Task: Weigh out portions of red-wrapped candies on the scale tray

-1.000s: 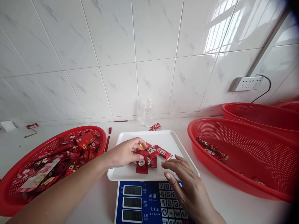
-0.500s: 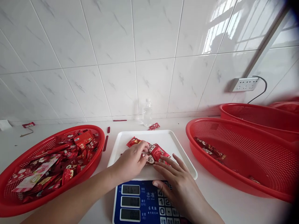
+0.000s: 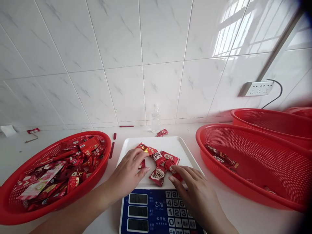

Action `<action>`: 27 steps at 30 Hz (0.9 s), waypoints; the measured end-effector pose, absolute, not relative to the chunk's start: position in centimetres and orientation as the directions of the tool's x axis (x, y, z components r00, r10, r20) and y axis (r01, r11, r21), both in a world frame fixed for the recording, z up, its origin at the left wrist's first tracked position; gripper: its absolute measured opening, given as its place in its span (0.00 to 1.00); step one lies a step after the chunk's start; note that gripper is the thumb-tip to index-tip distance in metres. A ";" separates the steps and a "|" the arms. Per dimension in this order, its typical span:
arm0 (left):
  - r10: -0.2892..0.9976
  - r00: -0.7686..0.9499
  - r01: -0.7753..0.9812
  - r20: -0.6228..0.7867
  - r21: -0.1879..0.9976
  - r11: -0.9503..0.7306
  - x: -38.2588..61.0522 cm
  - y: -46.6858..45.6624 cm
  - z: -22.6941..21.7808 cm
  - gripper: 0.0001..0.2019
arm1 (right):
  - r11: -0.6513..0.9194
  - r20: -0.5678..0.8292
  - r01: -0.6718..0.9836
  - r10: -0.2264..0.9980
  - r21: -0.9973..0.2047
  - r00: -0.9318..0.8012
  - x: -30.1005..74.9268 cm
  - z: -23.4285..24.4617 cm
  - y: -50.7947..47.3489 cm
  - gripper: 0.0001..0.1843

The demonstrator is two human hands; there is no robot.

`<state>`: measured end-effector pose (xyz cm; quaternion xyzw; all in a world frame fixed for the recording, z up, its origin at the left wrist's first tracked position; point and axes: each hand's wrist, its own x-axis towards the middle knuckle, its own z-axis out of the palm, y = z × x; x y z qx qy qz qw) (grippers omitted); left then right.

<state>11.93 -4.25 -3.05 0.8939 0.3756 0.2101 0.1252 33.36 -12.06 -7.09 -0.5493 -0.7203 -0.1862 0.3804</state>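
Several red wrapped candies (image 3: 158, 174) lie in a loose cluster on the white tray (image 3: 174, 142) of a scale. My left hand (image 3: 129, 167) is at the tray's left side, fingers bent and thumb apart, over a red candy (image 3: 141, 164) that it partly hides. On the right, my right hand (image 3: 195, 187) has its fingers stretched out, the index tip touching a red candy (image 3: 170, 165). Its thumb is apart from the index finger, with red wrapper showing between them. A gold-and-red candy (image 3: 146, 149) sits at the back of the cluster.
The scale's blue panel (image 3: 158, 224) has displays and keys. A red basket (image 3: 103, 165) full of wrapped candies stands left; another red basket (image 3: 258, 182) with a few stands right. Behind the tray are a clear bottle (image 3: 155, 120) and a red packet (image 3: 162, 132). A socket strip (image 3: 258, 88) is on the tiled wall.
My left hand has moved left, away from the middle of the candies, uncovering several. My right hand has shifted slightly right, and the candies lie more spread out.
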 end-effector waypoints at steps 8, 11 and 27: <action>0.732 0.667 0.562 0.139 0.552 -0.616 12.0 -3.5 -3.1 0.21 | 0.429 0.735 0.896 0.643 -0.112 -0.216 33.0 -7.5 -11.8 0.16; 0.773 0.613 0.582 0.166 0.567 -0.583 11.2 -4.0 -2.8 0.18 | 0.476 0.756 0.867 0.621 -0.151 -0.209 33.0 -7.0 -12.0 0.14; 0.728 0.628 0.491 0.276 0.585 -0.645 11.5 -6.4 -2.3 0.12 | 0.568 0.742 0.822 0.568 -0.040 -0.356 33.0 -7.2 -12.0 0.15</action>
